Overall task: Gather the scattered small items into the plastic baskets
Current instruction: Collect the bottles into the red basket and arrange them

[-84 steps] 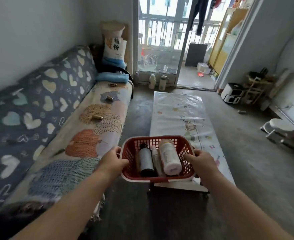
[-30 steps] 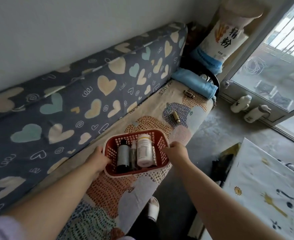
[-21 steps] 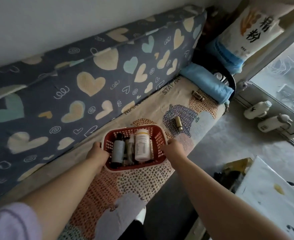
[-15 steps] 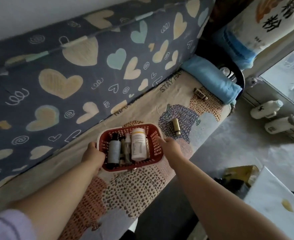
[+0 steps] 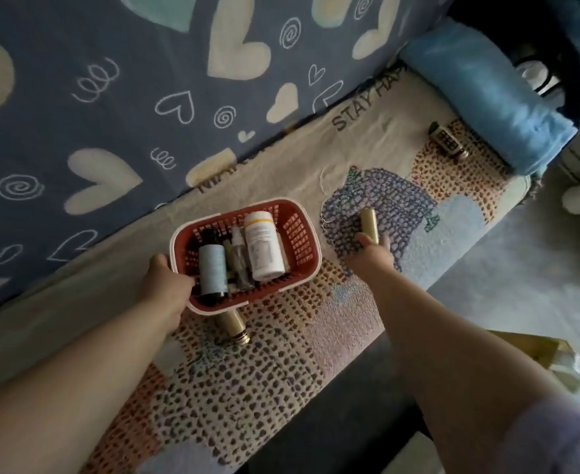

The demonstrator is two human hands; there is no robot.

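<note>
The heart-printed blue sofa backrest (image 5: 144, 97) walled off the far side, leaving a narrow bare strip of patterned seat cover (image 5: 264, 388) behind the red plastic mesh basket (image 5: 302, 241). A rolled light-blue cloth (image 5: 487, 94) closed the sofa's right end, a small dark patterned bottle (image 5: 447, 142) just beside it. An open lane of cover lay between the basket and a short gold tube (image 5: 369, 222). A second gold tube (image 5: 232, 325) stuck out from under the basket's near edge. Several bottles (image 5: 264, 248) filled the basket's left and middle; its right part stood free.
</note>
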